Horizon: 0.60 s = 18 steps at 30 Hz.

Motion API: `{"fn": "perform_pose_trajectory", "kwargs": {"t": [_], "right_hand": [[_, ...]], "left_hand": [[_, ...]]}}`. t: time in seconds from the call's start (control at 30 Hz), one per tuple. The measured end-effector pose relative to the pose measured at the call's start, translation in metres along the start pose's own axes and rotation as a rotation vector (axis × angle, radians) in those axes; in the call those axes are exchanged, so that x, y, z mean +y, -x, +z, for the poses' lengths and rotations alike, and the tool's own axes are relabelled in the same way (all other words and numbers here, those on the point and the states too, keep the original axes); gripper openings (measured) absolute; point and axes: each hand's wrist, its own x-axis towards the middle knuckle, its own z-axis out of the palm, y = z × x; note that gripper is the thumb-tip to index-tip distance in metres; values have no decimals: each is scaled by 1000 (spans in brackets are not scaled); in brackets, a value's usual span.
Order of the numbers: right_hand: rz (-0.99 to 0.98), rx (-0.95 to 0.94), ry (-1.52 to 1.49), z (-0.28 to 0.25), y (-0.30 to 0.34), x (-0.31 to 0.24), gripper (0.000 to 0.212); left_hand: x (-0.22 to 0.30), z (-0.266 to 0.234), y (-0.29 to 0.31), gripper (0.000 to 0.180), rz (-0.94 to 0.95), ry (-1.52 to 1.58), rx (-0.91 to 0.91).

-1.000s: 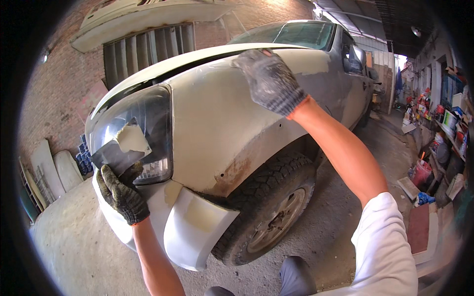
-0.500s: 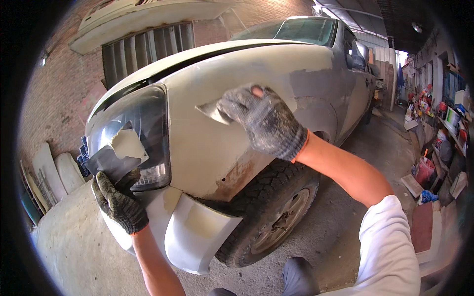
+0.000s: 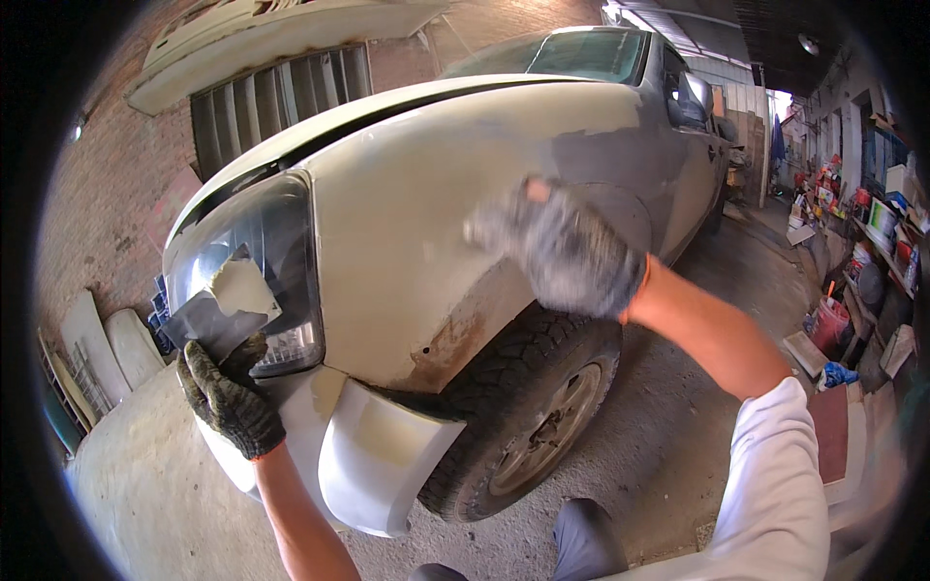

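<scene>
The gloved left hand [image 3: 228,397] grips a dark board [image 3: 208,324] carrying a pale lump of filler [image 3: 242,288], held against the headlight [image 3: 266,276]. Farther up, the gloved right hand [image 3: 567,247] is blurred, pressed on the cream fender [image 3: 407,223] above the tyre [image 3: 523,407]; whether it holds anything cannot be told

Headlight [image 3: 262,271] left of fender [image 3: 426,242]; wheel [image 3: 533,416] below (bumper [image 3: 373,465] left of wheel).
</scene>
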Motion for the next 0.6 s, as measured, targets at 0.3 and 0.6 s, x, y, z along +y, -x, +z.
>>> {"fn": "perform_pose_trajectory", "kwargs": {"t": [0.3, 0.6], "right_hand": [[164, 227, 85, 41, -67, 67, 32], [140, 266, -19, 46, -23, 26, 36]], "left_hand": [[-2, -1, -2, 34, 9, -5, 18], [-5, -3, -2, 35, 6, 16, 36]]}}
